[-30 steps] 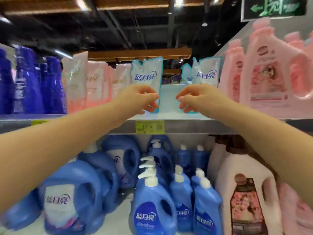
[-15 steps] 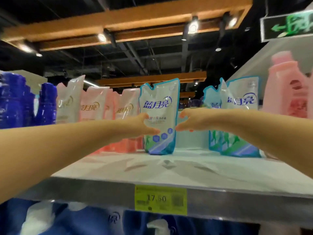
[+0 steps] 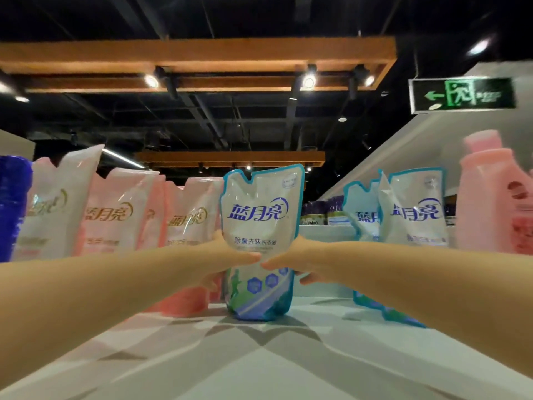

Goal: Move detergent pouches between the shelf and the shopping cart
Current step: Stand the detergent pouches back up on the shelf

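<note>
Pouches in pink (image 3: 121, 217) stand beside the blue pouch (image 3: 259, 220) (upright) that left hand (image 3: 227, 255) and right hand (image 3: 292, 262) clasp.

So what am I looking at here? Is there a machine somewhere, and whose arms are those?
There is no machine here: those are a person's two bare arms. The picture comes from a wide-angle camera worn on the person's head, so you see roughly what they see, with the edges bent by the lens. They face a shop shelf. The left hand and right hand grip one blue-and-white detergent pouch from either side, thumbs across its front. Its base seems to rest on the shelf. To its left stand pink pouches, with a dark blue bottle at the far edge. To its right stand two more blue pouches and a pink bottle. A green exit sign hangs above.
</note>
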A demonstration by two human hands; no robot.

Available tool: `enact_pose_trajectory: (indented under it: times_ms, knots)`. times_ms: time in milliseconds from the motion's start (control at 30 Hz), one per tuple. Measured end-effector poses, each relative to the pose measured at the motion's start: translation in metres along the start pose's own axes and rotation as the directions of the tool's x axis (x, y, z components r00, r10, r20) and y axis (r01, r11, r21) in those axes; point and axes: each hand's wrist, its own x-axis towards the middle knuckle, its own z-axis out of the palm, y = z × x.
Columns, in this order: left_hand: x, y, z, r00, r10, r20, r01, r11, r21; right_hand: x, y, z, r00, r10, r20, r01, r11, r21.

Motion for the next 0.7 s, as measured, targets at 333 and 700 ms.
enact_pose_trajectory:
  times_ms: [333, 700]
  knots:
    - [0.014, -0.013, 0.002, 0.985, 0.157, 0.078, -0.152, 0.987, -0.058, 0.001, 0.014, 0.015, 0.970, -0.137, -0.200, 0.163, 0.979, 0.120]
    - [-0.011, 0.000, 0.014, 0.981, 0.175, 0.084, -0.175, 0.984, -0.018, -0.026, 0.025, -0.006, 0.943, -0.216, -0.254, 0.234, 0.971, 0.041]
